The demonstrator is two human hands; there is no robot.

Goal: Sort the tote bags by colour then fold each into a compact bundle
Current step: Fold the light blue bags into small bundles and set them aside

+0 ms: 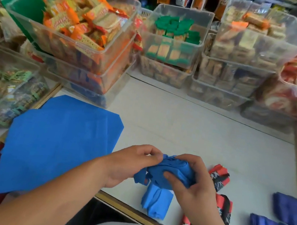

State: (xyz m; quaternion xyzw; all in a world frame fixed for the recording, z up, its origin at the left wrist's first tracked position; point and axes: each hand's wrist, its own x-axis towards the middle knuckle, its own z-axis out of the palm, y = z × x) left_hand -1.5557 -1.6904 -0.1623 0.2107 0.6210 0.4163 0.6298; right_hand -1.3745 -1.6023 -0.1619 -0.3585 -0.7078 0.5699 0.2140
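Counter (199, 130): L grip (130, 166), R grip (192, 188) half-hide blue bundle (171, 172).

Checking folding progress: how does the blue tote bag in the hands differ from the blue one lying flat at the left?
The held blue tote bag is scrunched into a small bundle; the flat blue tote bag lies spread wide. The left hand and right hand grip the held one; the flat one lies untouched. Both are bright blue.

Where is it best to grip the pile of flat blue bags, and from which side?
Pinch the pile of flat blue bags at its far right corner, coming from the right over the white table. That corner lies flat with bare table beside it, so fingers probably slide under.
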